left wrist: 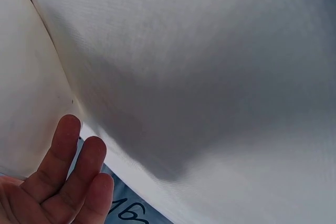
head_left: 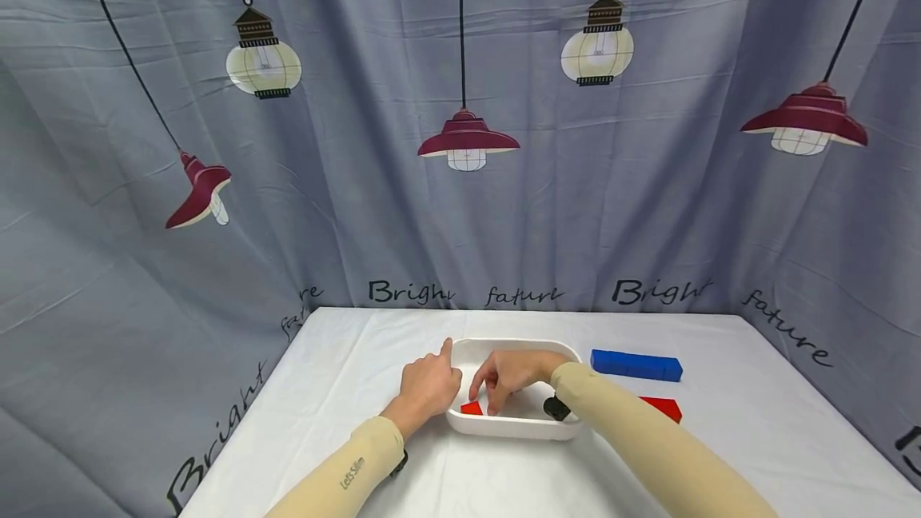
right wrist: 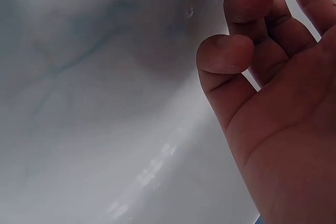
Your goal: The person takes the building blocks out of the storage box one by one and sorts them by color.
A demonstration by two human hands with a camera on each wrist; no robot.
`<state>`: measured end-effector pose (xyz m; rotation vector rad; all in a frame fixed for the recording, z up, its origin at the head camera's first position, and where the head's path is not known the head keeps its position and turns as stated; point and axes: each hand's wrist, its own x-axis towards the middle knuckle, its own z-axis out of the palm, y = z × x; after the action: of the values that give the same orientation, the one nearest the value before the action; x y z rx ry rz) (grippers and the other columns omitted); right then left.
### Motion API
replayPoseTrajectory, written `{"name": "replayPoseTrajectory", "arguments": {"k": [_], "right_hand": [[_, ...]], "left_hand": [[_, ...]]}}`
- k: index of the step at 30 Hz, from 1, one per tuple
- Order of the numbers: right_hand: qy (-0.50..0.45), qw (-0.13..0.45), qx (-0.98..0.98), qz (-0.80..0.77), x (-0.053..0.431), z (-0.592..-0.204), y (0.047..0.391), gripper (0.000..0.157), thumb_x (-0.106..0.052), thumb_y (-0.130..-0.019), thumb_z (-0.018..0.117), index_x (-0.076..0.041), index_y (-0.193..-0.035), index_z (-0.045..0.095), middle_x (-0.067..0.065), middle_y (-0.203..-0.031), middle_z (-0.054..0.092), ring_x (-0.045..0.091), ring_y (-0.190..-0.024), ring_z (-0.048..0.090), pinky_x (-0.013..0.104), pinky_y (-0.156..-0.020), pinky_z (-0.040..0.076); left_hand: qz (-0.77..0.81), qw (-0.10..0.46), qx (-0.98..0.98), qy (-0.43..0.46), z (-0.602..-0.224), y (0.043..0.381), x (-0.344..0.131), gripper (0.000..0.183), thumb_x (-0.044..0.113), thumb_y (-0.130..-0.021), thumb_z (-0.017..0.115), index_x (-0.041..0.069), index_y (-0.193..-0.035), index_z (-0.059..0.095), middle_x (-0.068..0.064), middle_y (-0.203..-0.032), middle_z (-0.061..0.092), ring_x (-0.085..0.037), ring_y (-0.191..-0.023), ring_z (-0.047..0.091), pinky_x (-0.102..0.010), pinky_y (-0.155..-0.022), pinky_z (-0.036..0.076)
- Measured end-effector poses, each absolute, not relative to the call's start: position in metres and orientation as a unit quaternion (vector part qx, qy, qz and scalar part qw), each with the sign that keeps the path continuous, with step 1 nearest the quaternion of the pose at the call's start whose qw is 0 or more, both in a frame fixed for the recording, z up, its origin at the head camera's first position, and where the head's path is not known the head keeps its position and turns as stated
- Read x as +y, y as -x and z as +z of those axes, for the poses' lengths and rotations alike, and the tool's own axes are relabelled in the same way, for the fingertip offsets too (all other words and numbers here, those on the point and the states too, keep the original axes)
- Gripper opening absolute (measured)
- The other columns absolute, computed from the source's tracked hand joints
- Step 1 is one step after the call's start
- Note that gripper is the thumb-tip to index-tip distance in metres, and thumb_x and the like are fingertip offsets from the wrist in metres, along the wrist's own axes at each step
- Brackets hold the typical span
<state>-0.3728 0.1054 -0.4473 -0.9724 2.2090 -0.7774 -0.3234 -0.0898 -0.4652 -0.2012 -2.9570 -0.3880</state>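
A white plastic tray (head_left: 514, 428) with rounded corners stands on the table. My left hand (head_left: 429, 384) grips its left rim, index finger pointing away along the edge; in the left wrist view the other fingers (left wrist: 90, 167) lie by the outer wall. Inside the tray, my right hand (head_left: 512, 374) reaches down with bent fingers and pinches a small red block (head_left: 471, 408) at the near left. The right wrist view shows curled fingers (right wrist: 227, 56) over the glossy white tray floor; the red block is hidden there.
Right of the tray lies a long blue block (head_left: 636, 365). A red block (head_left: 663, 408) nearer to me is partly covered by my right sleeve. The white-covered table (head_left: 374, 334) ends at a grey-blue curtain (head_left: 388, 206) printed with lamps.
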Motion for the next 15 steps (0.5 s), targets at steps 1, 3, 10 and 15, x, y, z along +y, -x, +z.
{"name": "replayPoseTrajectory", "arguments": {"k": [1,3,10,15], "right_hand": [[0.365,0.303,0.830,-0.292,0.104,-0.448,0.373,0.034,-0.005,-0.073,0.083,-0.018,-0.104,0.078,-0.006,-0.065,0.063,0.004,-0.058,0.048,0.019,-0.054,0.034],[0.365,0.315,0.826,-0.291,0.102,-0.449,0.373,0.035,-0.003,-0.073,0.082,-0.018,-0.105,0.078,-0.006,-0.066,0.062,0.004,-0.059,0.048,0.019,-0.054,0.034],[0.363,0.341,0.822,-0.277,0.095,-0.449,0.372,0.035,0.001,-0.075,0.077,-0.016,-0.105,0.077,-0.007,-0.070,0.061,0.003,-0.062,0.049,0.018,-0.057,0.035],[0.361,0.343,0.821,-0.278,0.093,-0.449,0.370,0.029,0.002,-0.077,0.075,-0.016,-0.100,0.075,-0.006,-0.070,0.059,0.005,-0.062,0.048,0.019,-0.056,0.035]], "left_hand": [[-0.129,0.075,-0.986,0.068,-0.465,0.324,-0.090,0.062,0.030,-0.093,0.053,0.004,-0.149,0.046,-0.014,-0.093,0.074,-0.028,-0.074,0.069,-0.045,-0.069,0.054],[-0.128,0.076,-0.987,0.068,-0.465,0.324,-0.090,0.063,0.030,-0.092,0.053,0.004,-0.149,0.046,-0.015,-0.093,0.074,-0.028,-0.073,0.068,-0.045,-0.069,0.054],[-0.126,0.076,-0.987,0.069,-0.464,0.324,-0.089,0.064,0.030,-0.093,0.053,0.002,-0.150,0.045,-0.015,-0.089,0.073,-0.025,-0.066,0.064,-0.044,-0.067,0.054],[-0.128,0.075,-0.987,0.069,-0.465,0.325,-0.089,0.064,0.029,-0.093,0.054,0.001,-0.149,0.046,-0.015,-0.087,0.073,-0.024,-0.064,0.063,-0.044,-0.065,0.053]]}}
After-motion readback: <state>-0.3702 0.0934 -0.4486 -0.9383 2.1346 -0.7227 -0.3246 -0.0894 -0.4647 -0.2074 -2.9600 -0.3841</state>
